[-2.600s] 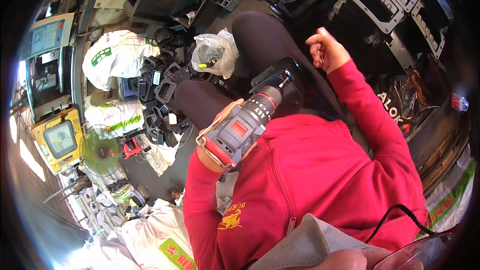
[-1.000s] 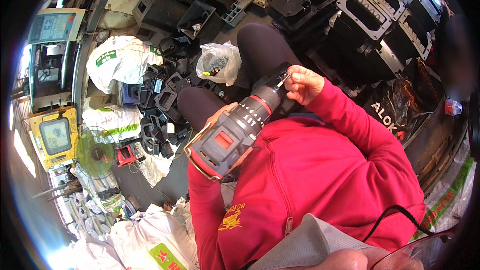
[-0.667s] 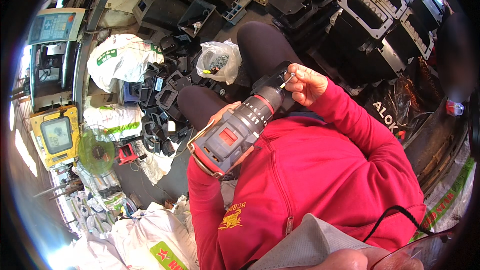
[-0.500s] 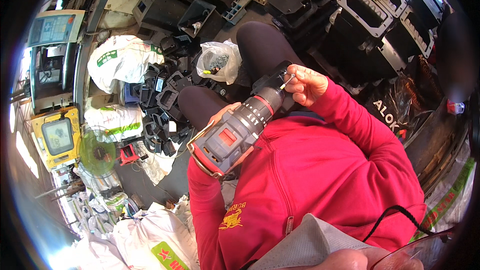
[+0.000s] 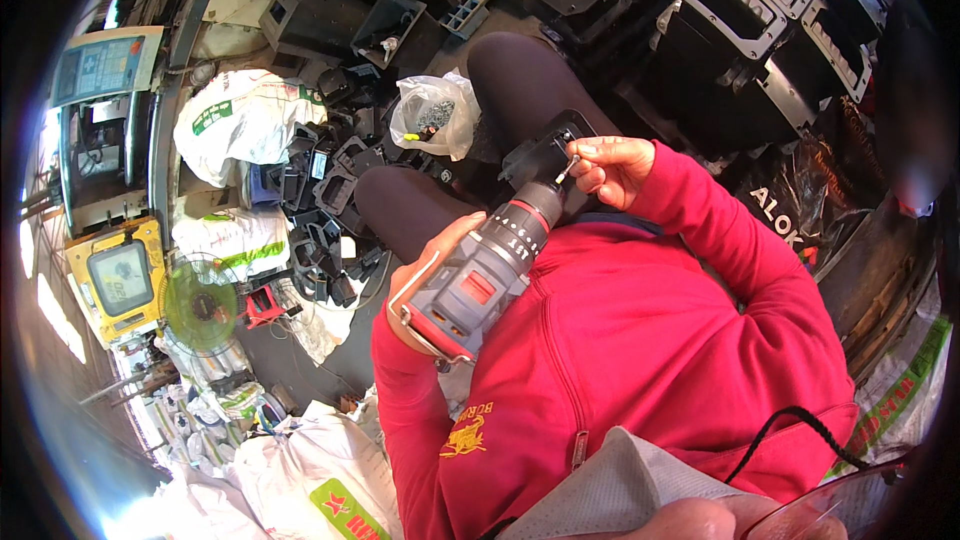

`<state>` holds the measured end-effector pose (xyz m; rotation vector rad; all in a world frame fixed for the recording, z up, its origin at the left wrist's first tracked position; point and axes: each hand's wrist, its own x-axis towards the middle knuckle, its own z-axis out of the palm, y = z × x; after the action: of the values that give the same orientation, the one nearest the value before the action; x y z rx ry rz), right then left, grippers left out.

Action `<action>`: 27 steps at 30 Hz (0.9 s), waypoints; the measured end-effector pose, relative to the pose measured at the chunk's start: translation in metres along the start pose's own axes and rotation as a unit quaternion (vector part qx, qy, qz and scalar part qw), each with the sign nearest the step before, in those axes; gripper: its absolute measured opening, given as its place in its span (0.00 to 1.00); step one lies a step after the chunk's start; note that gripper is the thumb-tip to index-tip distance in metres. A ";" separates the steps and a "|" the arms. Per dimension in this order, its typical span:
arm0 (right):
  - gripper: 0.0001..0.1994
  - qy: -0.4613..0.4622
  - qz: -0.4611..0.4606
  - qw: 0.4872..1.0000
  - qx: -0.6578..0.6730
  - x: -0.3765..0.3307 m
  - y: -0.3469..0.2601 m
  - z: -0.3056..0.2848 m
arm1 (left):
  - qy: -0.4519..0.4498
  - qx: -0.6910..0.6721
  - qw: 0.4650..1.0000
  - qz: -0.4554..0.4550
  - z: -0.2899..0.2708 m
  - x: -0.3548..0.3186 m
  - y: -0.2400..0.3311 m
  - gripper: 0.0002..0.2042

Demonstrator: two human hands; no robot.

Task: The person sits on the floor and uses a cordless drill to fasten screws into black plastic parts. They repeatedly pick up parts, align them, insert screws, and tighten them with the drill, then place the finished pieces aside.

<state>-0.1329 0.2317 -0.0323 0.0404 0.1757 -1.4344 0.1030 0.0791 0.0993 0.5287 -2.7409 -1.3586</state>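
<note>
My left hand [image 5: 432, 258] is wrapped round a grey, black and red cordless drill [image 5: 475, 285], which points away from my body and slightly right. A slim bit [image 5: 566, 172] sticks out of its chuck. Just beyond the chuck, my right hand [image 5: 615, 168] pinches a small screw [image 5: 573, 161] at the bit's tip, between thumb and fingers. Behind the bit, a black plastic part [image 5: 545, 152] rests against my thigh, partly hidden by the drill and hand.
Between my knees and the far clutter stands a clear plastic bag [image 5: 437, 118] of small screws. Loose black plastic parts [image 5: 330, 180] lie left of it. Black housings [image 5: 735, 40] are stacked at far right. A green fan [image 5: 200, 305] and white sacks [image 5: 300, 470] stand left.
The drill has dropped back slightly toward me and its bit now lines up with the screw. My right hand keeps its pinch; more of the black plastic part shows.
</note>
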 end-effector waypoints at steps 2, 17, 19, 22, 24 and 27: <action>0.09 0.026 0.007 1.000 -0.017 -0.001 0.000 0.001 | -0.007 -0.046 0.998 -0.053 0.001 0.000 -0.003 0.32; 0.50 0.296 -0.208 0.613 -0.702 0.010 0.009 -0.034 | -0.061 0.233 0.965 0.102 -0.001 0.038 0.009 0.30; 0.48 0.300 -0.161 0.636 -0.692 0.013 0.005 -0.030 | -0.073 0.166 0.981 0.065 -0.003 0.043 0.013 0.30; 0.46 0.318 -0.108 0.644 -0.688 0.016 -0.001 -0.027 | -0.082 0.172 0.980 0.054 -0.005 0.051 0.015 0.30; 0.45 0.319 -0.099 0.644 -0.689 0.017 -0.002 -0.026 | -0.103 0.186 0.976 0.045 -0.006 0.055 0.014 0.30; 0.43 0.302 -0.086 0.664 -0.679 0.018 -0.002 -0.027 | -0.143 0.104 0.984 -0.018 -0.008 0.058 0.013 0.29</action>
<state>-0.1355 0.2170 -0.0616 -0.7628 1.8141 -1.0978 0.0460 0.0619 0.1072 0.4239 -3.1432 -1.2503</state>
